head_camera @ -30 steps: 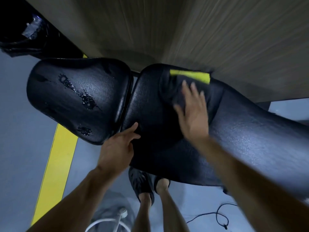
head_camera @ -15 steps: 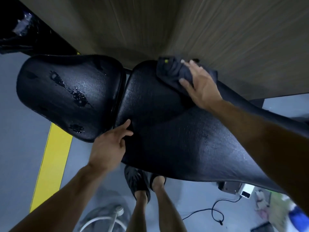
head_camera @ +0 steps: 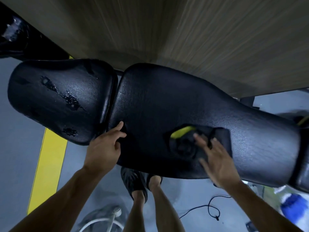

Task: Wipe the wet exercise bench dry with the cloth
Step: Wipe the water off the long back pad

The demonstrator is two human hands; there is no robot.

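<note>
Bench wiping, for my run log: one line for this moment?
right hand presses cloth on back pad | left hand steadies pad edge | seat pad puddles unwiped

I see black bench (head_camera: 150,101) w/ dark cloth (head_camera: 200,141) flat on back pad; puddles (head_camera: 71,99) on seat pad.
</note>
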